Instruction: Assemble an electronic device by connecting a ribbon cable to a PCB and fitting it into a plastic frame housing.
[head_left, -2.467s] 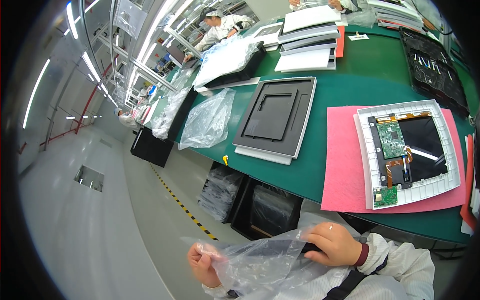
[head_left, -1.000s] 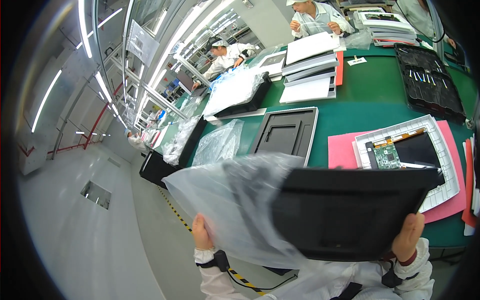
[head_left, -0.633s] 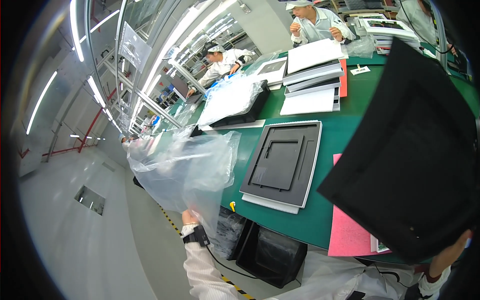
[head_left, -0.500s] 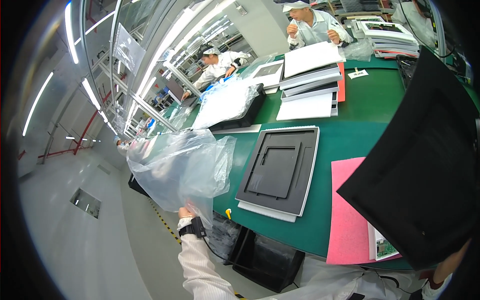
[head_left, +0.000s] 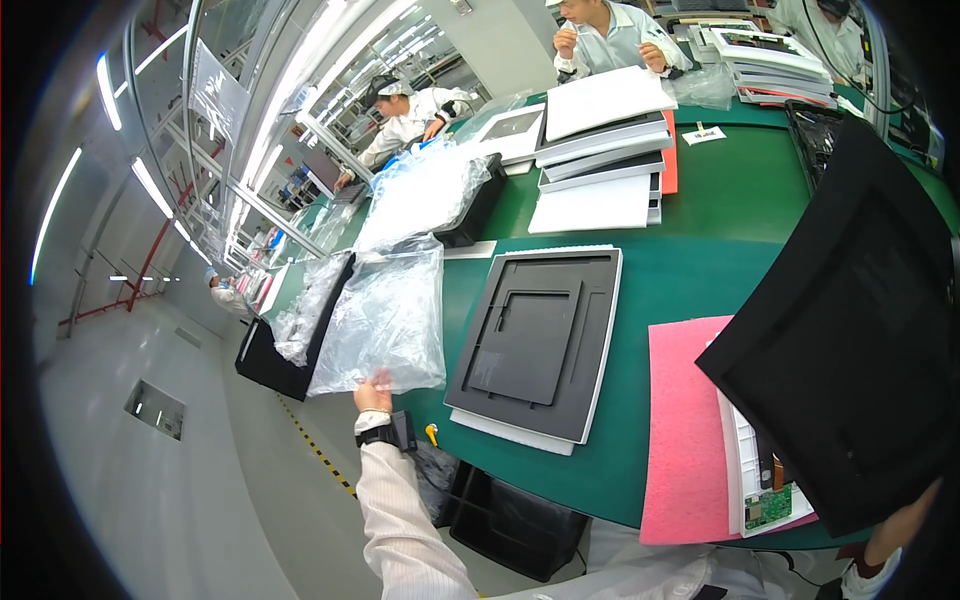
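Observation:
My left hand [head_left: 373,392] is at the near edge of a clear plastic bag [head_left: 385,315], its fingers closed on the edge. The bag lies spread at the table's left side, partly over a black bin. At the right, a large thin black panel [head_left: 840,330] is held up at a tilt. Only the wrist part of my right hand [head_left: 905,522] shows below it; the fingers are hidden behind the panel. Under the panel lies a white device part with a green circuit board [head_left: 768,508], on a pink foam sheet [head_left: 680,430]. Between my hands sits a dark grey moulded tray [head_left: 530,345] with a white rim.
The black bin [head_left: 265,358] at the left holds crumpled plastic. Beyond the green table [head_left: 620,440] are stacked white trays [head_left: 600,150] and a black tray with plastic bags [head_left: 430,195]. Two co-workers sit at the far side. Another black bin [head_left: 515,525] stands below the front edge.
My left hand has lowered the billowing bag, which now lies flatter. The black bin behind it shows. The black panel has shifted slightly, showing more of the device part below.

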